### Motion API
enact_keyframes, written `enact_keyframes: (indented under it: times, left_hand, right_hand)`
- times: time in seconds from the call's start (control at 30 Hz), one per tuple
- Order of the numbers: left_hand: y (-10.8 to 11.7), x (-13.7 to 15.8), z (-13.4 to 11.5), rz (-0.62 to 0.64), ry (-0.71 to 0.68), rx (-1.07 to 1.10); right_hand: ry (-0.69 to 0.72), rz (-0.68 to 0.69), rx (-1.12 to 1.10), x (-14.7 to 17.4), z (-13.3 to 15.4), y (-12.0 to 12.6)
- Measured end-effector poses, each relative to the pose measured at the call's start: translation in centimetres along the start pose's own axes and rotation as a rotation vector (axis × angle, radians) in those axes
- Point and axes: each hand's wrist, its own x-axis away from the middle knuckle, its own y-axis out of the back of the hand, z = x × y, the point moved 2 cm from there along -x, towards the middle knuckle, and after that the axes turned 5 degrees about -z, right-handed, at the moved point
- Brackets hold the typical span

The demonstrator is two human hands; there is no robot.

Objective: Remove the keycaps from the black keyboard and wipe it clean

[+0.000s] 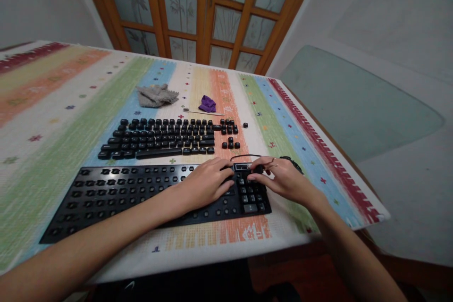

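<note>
A black keyboard (141, 188) lies along the near table edge, with most keycaps off and bare switches showing. Caps still sit on its number pad (250, 198) at the right end. My left hand (208, 181) rests on the keyboard just left of that pad, fingers stretched and a little apart, holding nothing. At the pad's top right, my right hand (285, 177) has thumb and fingers curled together around a small black keycap (259, 169). Whether the cap is still seated cannot be seen. Beyond the keyboard, loose black keycaps (159, 137) lie laid out in keyboard order.
A grey cloth (157, 95), a purple cloth (207, 104) and a thin brush (203, 112) lie behind the loose caps. One keycap (245, 125) sits apart at their right. A black cable (292, 163) lies beyond my right hand. The striped tablecloth (88, 104) covers the table.
</note>
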Motion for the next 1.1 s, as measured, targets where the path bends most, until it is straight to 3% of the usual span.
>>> enact_keyframes:
  times: [0.37, 0.77, 1.1]
  left_hand:
    - [-0.3, 0.0, 0.3, 0.009, 0.016, 0.019]
    - [0.1, 0.0, 0.3, -0.008, 0.024, 0.024]
    - [-0.1, 0.0, 0.5, 0.008, 0.016, 0.042]
  right_hand:
    - [-0.023, -0.064, -0.011, 0.5, -0.5, -0.3]
    - [-0.095, -0.111, -0.168, 0.2, -2.6, -0.8]
    - [-0.276, -0.265, -0.377, 2.1, -5.1, 0.7]
